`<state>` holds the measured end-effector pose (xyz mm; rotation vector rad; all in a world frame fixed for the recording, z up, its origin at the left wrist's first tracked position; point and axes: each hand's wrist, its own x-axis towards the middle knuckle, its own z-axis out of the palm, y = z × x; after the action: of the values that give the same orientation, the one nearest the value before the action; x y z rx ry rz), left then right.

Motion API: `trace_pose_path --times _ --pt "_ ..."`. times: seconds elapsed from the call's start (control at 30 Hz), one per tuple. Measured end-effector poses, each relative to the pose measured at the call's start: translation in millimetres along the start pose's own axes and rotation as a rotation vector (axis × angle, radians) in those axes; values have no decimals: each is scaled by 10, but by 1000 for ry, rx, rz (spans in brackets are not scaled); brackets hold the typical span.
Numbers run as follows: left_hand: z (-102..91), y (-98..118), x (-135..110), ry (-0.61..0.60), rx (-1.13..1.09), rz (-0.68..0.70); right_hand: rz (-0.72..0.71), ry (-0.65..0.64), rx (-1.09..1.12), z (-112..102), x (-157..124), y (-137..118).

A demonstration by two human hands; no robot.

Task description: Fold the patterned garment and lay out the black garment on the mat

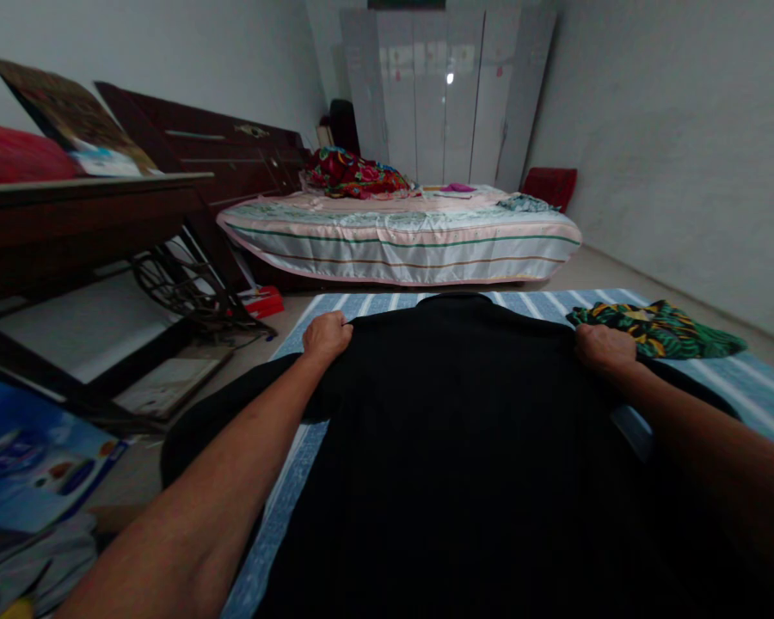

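Observation:
A black garment point(464, 430) lies spread flat on a blue-and-white striped mat point(374, 303) on the floor. My left hand point(326, 335) is closed on the garment's far left shoulder edge. My right hand point(603, 348) is closed on its far right shoulder edge. Both forearms reach out over the cloth, and a black sleeve trails off the mat to the left.
A green-and-yellow patterned cloth point(661, 331) lies on the mat just beyond my right hand. A bed point(400, 236) with a striped cover stands ahead, white wardrobes point(445, 94) behind it. At the left are a dark wooden table point(83, 215) and a metal stand point(187, 288).

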<state>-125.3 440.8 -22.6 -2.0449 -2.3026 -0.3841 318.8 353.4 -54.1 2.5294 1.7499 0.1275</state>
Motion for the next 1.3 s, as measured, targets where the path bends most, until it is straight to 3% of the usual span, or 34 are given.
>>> trace_pose_path --times 0.1,0.2,0.3,0.43,0.5,0.63,0.73,1.3 --pt "-25 62 -78 45 52 29 42 -22 -21 -21 -27 0" --pt "-15 245 -201 97 50 136 -3 91 -43 -90 -125 -149" --pt "26 556 -315 63 -67 280 -236 240 69 -227 -276 -502" --pt "180 994 -423 0 -170 349 -642 261 356 -317 -399 -1090" --pt "291 1128 -467 -20 -209 345 -727 202 349 -241 -388 -1290" --pt "475 1179 -514 -34 -265 288 -572 8 283 47 -304 -1395" --pt "522 1148 -498 -36 -303 256 -551 -5 296 174 -269 -1358" --pt "605 1265 -416 30 -369 352 -545 1 334 175 -251 -1378"
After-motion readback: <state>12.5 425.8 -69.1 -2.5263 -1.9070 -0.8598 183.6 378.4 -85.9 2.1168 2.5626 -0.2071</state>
